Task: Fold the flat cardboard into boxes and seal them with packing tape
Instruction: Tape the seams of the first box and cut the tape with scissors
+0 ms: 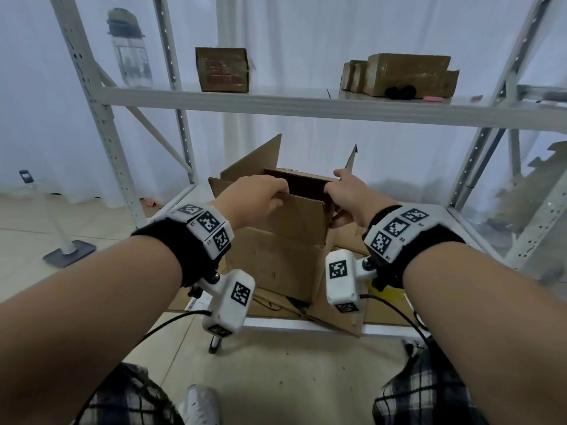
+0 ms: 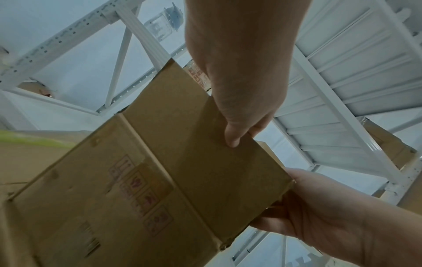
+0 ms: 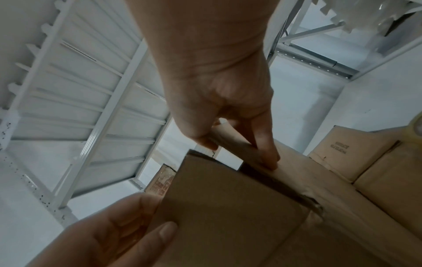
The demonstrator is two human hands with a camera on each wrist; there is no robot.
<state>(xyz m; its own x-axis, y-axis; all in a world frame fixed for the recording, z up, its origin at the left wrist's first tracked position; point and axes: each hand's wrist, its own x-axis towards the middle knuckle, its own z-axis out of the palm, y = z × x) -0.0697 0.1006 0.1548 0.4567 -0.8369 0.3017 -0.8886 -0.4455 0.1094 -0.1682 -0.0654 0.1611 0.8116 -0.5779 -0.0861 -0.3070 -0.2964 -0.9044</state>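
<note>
A brown cardboard box (image 1: 276,256) stands opened up on the low shelf, its top flaps raised. My left hand (image 1: 276,194) grips the top edge of the near flap, thumb on its outer face (image 2: 233,139) and fingers curled over the edge. My right hand (image 1: 334,191) pinches the cardboard at the near flap's right corner, where the side flap (image 3: 255,153) meets it, between thumb and fingers. In the left wrist view the box wall (image 2: 137,180) shows faint printed handling symbols. The box's inside is mostly hidden.
Flat cardboard (image 1: 346,240) lies under the box on the low shelf. The upper shelf (image 1: 306,108) carries small boxes (image 1: 222,69) (image 1: 408,75) and a bottle (image 1: 130,47). Sealed boxes (image 3: 354,150) and a tape roll (image 3: 417,128) sit to the right. White uprights (image 1: 104,118) flank the bay.
</note>
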